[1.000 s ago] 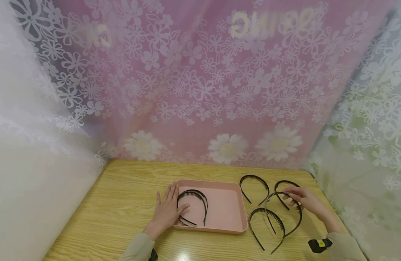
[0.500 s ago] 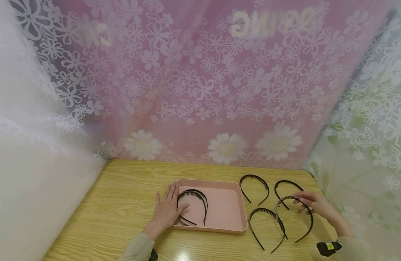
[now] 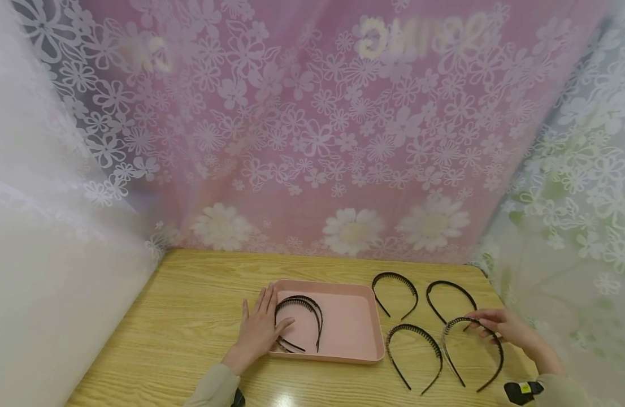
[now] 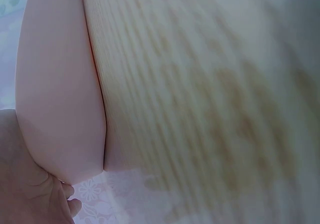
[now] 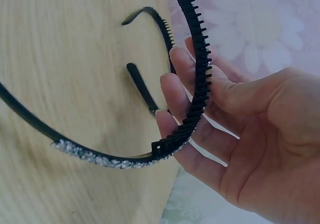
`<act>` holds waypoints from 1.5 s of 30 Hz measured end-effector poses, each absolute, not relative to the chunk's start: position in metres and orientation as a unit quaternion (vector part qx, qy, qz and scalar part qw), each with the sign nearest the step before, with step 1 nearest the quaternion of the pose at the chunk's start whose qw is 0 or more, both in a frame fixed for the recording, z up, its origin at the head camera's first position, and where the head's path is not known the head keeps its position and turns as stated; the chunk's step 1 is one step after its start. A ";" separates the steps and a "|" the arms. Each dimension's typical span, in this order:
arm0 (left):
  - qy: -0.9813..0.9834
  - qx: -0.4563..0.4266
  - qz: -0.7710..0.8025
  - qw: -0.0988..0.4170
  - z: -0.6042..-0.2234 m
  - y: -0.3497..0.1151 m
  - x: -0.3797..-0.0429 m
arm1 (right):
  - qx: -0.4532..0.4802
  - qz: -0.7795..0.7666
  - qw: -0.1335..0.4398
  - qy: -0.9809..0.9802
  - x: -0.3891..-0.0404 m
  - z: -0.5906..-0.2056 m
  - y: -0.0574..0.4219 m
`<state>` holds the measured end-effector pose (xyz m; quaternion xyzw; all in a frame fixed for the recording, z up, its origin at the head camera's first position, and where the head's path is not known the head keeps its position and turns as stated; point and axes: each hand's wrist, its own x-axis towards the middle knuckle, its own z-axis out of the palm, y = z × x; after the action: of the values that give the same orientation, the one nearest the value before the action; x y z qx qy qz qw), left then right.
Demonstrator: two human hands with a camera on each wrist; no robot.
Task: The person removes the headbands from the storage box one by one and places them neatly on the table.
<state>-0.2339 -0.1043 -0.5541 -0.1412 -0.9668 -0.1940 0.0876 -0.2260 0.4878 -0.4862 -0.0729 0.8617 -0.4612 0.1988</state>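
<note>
My left hand (image 3: 259, 328) lies with extended fingers on the left edge of the pink tray (image 3: 348, 325), thumb over the rim. The left wrist view shows the tray's outer wall (image 4: 60, 84) close up, with part of that hand (image 4: 30, 179) at lower left. Two overlapping black headbands (image 3: 298, 301) lie in the tray's left half. At the table's right side my right hand (image 3: 508, 329) pinches another headband (image 3: 502, 356) at the top of its arch. This one has comb teeth (image 5: 200, 69) inside and a sparkly, stone-covered stretch (image 5: 100, 159).
Right of the tray, three more headbands lie on the wooden table: one at the back (image 3: 395, 276), one at the back right (image 3: 451, 284), and one in front (image 3: 415, 328). A pink floral curtain (image 3: 292, 169) hangs behind the table, with pale curtains at both sides.
My right hand has moved right and toward me with the headband, which no longer overlaps the front one in the head view. The left hand and tray have stayed put.
</note>
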 end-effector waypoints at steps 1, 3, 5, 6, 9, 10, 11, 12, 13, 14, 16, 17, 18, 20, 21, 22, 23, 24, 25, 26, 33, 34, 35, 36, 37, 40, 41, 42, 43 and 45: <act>-0.967 -0.141 -0.195 0.088 -0.554 -0.104 -0.234 | -0.072 -0.459 0.198 0.863 -0.225 -0.487 0.488; -0.967 -0.141 -0.192 0.088 -0.554 -0.105 -0.234 | -0.069 -0.455 0.198 0.865 -0.225 -0.488 0.489; -0.967 -0.142 -0.192 0.089 -0.555 -0.105 -0.234 | -0.065 -0.460 0.205 0.862 -0.225 -0.490 0.490; -0.967 -0.142 -0.192 0.089 -0.555 -0.105 -0.234 | -0.060 -0.462 0.210 0.859 -0.225 -0.492 0.490; -0.968 -0.141 -0.190 0.087 -0.556 -0.105 -0.235 | -0.059 -0.471 0.234 0.849 -0.226 -0.496 0.493; -0.968 -0.141 -0.190 0.086 -0.557 -0.105 -0.235 | -0.053 -0.476 0.242 0.844 -0.226 -0.498 0.494; -0.968 -0.141 -0.189 0.085 -0.557 -0.105 -0.235 | -0.055 -0.476 0.247 0.842 -0.226 -0.500 0.495; -0.968 -0.142 -0.189 0.086 -0.557 -0.105 -0.235 | -0.053 -0.477 0.252 0.840 -0.226 -0.501 0.496; -0.968 -0.141 -0.188 0.085 -0.557 -0.105 -0.235 | -0.057 -0.478 0.257 0.838 -0.226 -0.502 0.497; -0.968 -0.142 -0.189 0.085 -0.557 -0.105 -0.235 | -0.054 -0.479 0.259 0.837 -0.226 -0.503 0.498; -0.968 -0.142 -0.190 0.085 -0.556 -0.106 -0.235 | -0.052 -0.480 0.260 0.836 -0.227 -0.505 0.498; -0.968 -0.142 -0.190 0.085 -0.556 -0.106 -0.234 | -0.054 -0.481 0.261 0.836 -0.227 -0.505 0.499; -0.968 -0.142 -0.191 0.084 -0.556 -0.106 -0.234 | -0.053 -0.480 0.261 0.836 -0.227 -0.505 0.499; -0.968 -0.141 -0.190 0.082 -0.556 -0.106 -0.234 | -0.053 -0.472 0.257 0.841 -0.226 -0.505 0.498; -0.968 -0.141 -0.190 0.081 -0.556 -0.106 -0.234 | -0.056 -0.468 0.255 0.844 -0.226 -0.505 0.498; -0.968 -0.140 -0.190 0.081 -0.556 -0.106 -0.234 | -0.059 -0.463 0.254 0.847 -0.226 -0.506 0.498; -0.968 -0.140 -0.190 0.081 -0.556 -0.106 -0.235 | -0.062 -0.457 0.251 0.851 -0.225 -0.506 0.498; -0.968 -0.140 -0.190 0.082 -0.556 -0.106 -0.235 | -0.065 -0.453 0.248 0.854 -0.225 -0.506 0.498; -0.968 -0.140 -0.189 0.083 -0.556 -0.106 -0.235 | -0.067 -0.446 0.244 0.858 -0.225 -0.506 0.498; -0.969 -0.140 -0.189 0.083 -0.556 -0.106 -0.235 | -0.067 -0.443 0.241 0.861 -0.225 -0.507 0.498; -0.968 -0.142 -0.189 0.084 -0.556 -0.106 -0.234 | -0.047 -0.405 0.206 0.890 -0.225 -0.514 0.498; -0.968 -0.143 -0.191 0.084 -0.556 -0.105 -0.234 | -0.047 -0.402 0.201 0.892 -0.225 -0.515 0.498; -0.967 -0.143 -0.192 0.084 -0.556 -0.105 -0.234 | -0.050 -0.399 0.196 0.894 -0.225 -0.516 0.498; -0.967 -0.143 -0.194 0.084 -0.556 -0.105 -0.234 | -0.048 -0.399 0.193 0.895 -0.225 -0.516 0.497; -0.967 -0.143 -0.194 0.084 -0.555 -0.105 -0.234 | -0.054 -0.398 0.188 0.896 -0.225 -0.516 0.497; -0.967 -0.142 -0.196 0.084 -0.555 -0.105 -0.234 | -0.062 -0.397 0.175 0.899 -0.223 -0.516 0.496; -0.967 -0.142 -0.197 0.084 -0.555 -0.105 -0.234 | -0.063 -0.396 0.170 0.900 -0.223 -0.516 0.495; -0.966 -0.142 -0.198 0.083 -0.555 -0.105 -0.234 | -0.064 -0.393 0.165 0.902 -0.223 -0.515 0.495; -0.966 -0.142 -0.198 0.083 -0.555 -0.105 -0.234 | -0.066 -0.390 0.161 0.904 -0.223 -0.515 0.494; -0.966 -0.142 -0.200 0.085 -0.554 -0.105 -0.234 | -0.068 -0.385 0.155 0.907 -0.222 -0.515 0.493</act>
<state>-0.2340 -0.1047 -0.5540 -0.1422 -0.9658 -0.1997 0.0848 -0.2224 0.4930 -0.5149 -0.0684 0.9073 -0.3848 0.1551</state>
